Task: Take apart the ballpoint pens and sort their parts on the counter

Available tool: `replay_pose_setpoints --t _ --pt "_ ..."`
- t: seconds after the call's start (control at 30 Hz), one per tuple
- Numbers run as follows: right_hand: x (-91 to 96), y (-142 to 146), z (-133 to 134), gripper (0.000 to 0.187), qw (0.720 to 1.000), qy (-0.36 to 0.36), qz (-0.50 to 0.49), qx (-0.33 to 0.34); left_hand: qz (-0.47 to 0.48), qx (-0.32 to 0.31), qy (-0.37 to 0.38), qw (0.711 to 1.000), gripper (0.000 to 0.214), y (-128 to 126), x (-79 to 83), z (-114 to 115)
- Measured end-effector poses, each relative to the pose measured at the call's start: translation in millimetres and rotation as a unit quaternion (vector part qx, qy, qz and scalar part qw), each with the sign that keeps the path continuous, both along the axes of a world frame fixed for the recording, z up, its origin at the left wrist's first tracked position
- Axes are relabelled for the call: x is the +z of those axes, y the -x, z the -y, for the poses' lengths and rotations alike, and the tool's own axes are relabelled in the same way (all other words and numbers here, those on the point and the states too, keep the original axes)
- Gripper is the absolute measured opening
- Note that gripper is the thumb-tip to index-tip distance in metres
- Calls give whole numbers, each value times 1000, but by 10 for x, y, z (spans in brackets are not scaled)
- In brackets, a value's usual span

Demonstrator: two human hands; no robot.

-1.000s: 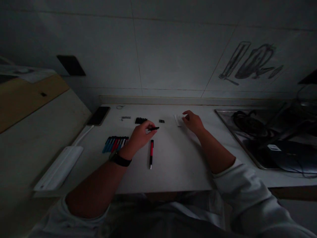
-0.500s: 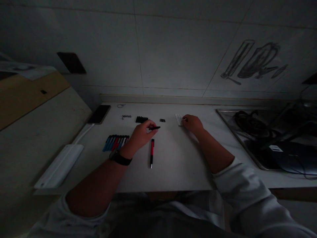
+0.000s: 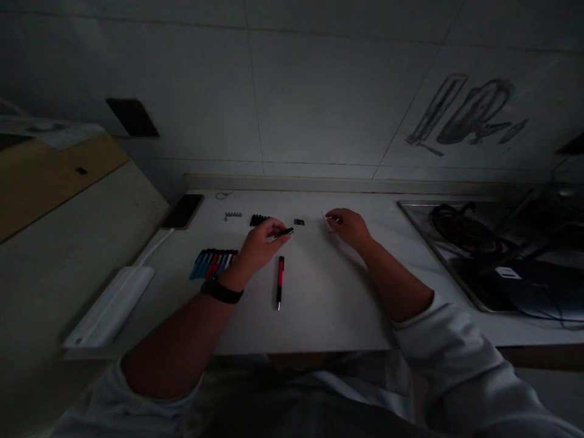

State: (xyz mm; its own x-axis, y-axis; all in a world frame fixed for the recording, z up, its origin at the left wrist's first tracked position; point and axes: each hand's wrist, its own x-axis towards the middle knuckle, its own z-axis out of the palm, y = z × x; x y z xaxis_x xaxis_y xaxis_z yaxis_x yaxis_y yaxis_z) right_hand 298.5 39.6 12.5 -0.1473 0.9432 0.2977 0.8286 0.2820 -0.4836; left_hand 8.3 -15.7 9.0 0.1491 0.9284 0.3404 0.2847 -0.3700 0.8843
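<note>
My left hand (image 3: 260,244) pinches a short black pen part (image 3: 285,232) between thumb and fingers, above the white table. To the right, my right hand (image 3: 349,226) is closed at the thin white pen refills (image 3: 325,220), its fingertips over them and hiding most of the group. It seems to grip one refill; the exact hold is dark and small. Between and below the hands lies a red and black pen (image 3: 280,283), tip toward me. Black pen parts (image 3: 260,220) sit in a row just behind my left hand.
Colored pen barrels (image 3: 212,263) lie beside my left wrist. Small springs (image 3: 233,215) and little dark pieces (image 3: 298,222) are farther back. A phone (image 3: 183,211) and a white power strip (image 3: 109,306) are at left; a metal sink (image 3: 449,267) with dark items is at right.
My right hand has shifted slightly left and up over the white refills, covering more of them. The black part in my left hand has tilted and moved slightly left.
</note>
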Motion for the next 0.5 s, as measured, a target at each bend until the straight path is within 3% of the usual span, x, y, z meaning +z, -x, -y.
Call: replay_pose_setpoints --t 0.1,0.2,0.37,0.5 --pt "59 271 175 23 986 -7 -123 110 15 -13 9 1000 21 -18 17 15" --pt "65 539 352 25 957 35 -226 176 12 -24 3 1000 21 -32 54 49" --pt "12 753 494 22 927 73 -300 212 -6 -19 -13 1000 17 -54 121 103" --pt "4 772 514 22 925 86 -306 207 -16 -15 -17 1000 17 -56 130 114"
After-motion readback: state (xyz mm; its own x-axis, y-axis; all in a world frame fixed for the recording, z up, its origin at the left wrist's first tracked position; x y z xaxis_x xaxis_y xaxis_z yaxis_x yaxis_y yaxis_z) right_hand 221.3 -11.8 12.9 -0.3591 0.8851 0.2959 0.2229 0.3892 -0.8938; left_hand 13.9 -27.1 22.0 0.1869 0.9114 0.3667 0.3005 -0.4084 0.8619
